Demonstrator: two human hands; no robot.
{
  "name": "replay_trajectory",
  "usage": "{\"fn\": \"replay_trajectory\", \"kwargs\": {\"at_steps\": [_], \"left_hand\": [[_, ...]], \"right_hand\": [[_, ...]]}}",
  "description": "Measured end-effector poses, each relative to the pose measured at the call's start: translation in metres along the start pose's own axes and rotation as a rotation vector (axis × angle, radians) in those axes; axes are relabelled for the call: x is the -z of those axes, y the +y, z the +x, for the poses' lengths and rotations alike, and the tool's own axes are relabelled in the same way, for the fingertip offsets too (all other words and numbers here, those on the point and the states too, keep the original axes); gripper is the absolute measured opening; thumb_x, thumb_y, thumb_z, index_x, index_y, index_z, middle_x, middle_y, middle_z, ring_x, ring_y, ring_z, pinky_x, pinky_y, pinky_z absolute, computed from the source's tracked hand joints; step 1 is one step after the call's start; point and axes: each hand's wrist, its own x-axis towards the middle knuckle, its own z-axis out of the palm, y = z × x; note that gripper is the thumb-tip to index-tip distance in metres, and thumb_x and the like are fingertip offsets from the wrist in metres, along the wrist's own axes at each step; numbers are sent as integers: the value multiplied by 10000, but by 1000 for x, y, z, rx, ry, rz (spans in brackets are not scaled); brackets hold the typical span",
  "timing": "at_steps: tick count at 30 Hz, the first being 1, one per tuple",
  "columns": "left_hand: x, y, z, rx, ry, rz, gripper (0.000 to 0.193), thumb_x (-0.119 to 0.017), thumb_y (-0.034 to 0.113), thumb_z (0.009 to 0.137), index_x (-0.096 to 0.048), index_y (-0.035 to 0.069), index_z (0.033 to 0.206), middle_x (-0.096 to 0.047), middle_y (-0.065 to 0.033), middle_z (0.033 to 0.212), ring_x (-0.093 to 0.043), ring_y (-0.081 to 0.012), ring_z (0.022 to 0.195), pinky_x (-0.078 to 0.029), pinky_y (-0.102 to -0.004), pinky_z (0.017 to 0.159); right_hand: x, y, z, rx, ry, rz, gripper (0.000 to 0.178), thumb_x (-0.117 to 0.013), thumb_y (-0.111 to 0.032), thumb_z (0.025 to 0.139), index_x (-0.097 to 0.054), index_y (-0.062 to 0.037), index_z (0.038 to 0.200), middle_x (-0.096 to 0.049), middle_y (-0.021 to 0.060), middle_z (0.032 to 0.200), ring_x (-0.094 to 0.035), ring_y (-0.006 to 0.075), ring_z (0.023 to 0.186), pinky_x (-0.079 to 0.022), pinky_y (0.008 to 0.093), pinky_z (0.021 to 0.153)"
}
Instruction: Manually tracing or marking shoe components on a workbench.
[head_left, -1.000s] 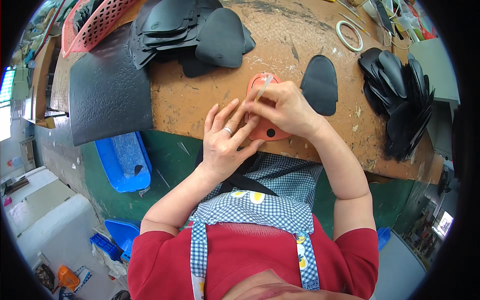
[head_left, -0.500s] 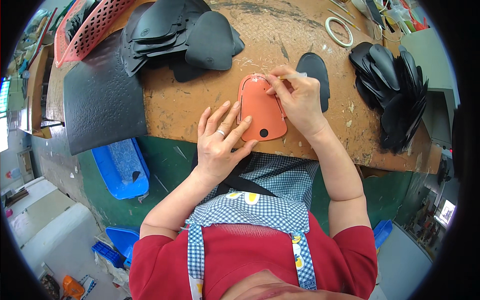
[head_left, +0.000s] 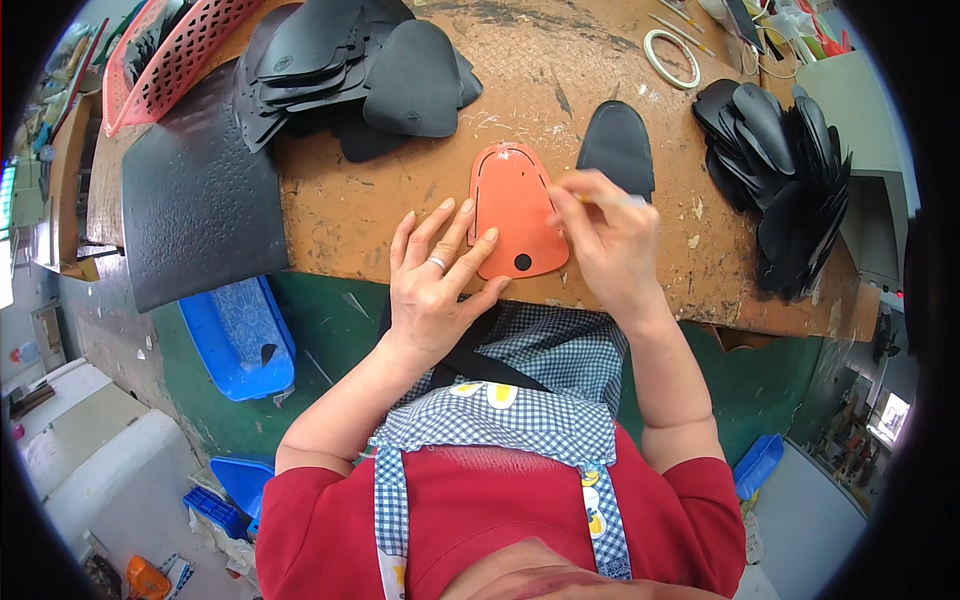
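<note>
A flat orange template [head_left: 521, 215] with a rounded top, slots along its curved edge and a round hole lies near the table's front edge. Black shows through the hole and slots. My left hand [head_left: 437, 275] rests with fingers spread on the template's left and lower side. At its right edge, my right hand [head_left: 612, 235] pinches a slim pen [head_left: 637, 201], partly hidden by the fingers and blurred. Just beyond that hand lies a single black rounded piece [head_left: 618, 148], its lower part covered by the hand.
Stacked black pieces [head_left: 415, 85] lie at the back left, beside a pink perforated basket [head_left: 185, 65] and a black sheet [head_left: 205, 205]. At right is another black pile [head_left: 775, 185]; a white tape roll [head_left: 672, 58] lies behind. A blue tray [head_left: 240, 335] sits below the table.
My right hand has moved down along the template's right side, from near its top, still pinching the pen. My left hand stays on the template.
</note>
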Motion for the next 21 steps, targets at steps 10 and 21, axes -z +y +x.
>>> {"fn": "replay_trajectory", "kwargs": {"at_steps": [10,21], "left_hand": [[-1,3,2,-7,-4,-16,549,-905,254,755,-764,153,1276,-653,-130,1467,-557,-340,1403,-346,-549,1204],[58,-26,125,-24,86,275,630,-896,266,782,-656,14,1307,-679,-176,1245,-607,-370,1181,-496,-459,1010]], "right_hand": [[-31,21,51,132,-43,-60,142,-718,-102,992,-738,25,1052,-768,133,811,-771,174,698,-584,285,639],[-24,-14,-23,-20,92,-677,496,-879,-154,781,-651,8,1190,-648,167,1060,-644,343,1017,-566,415,831]]}}
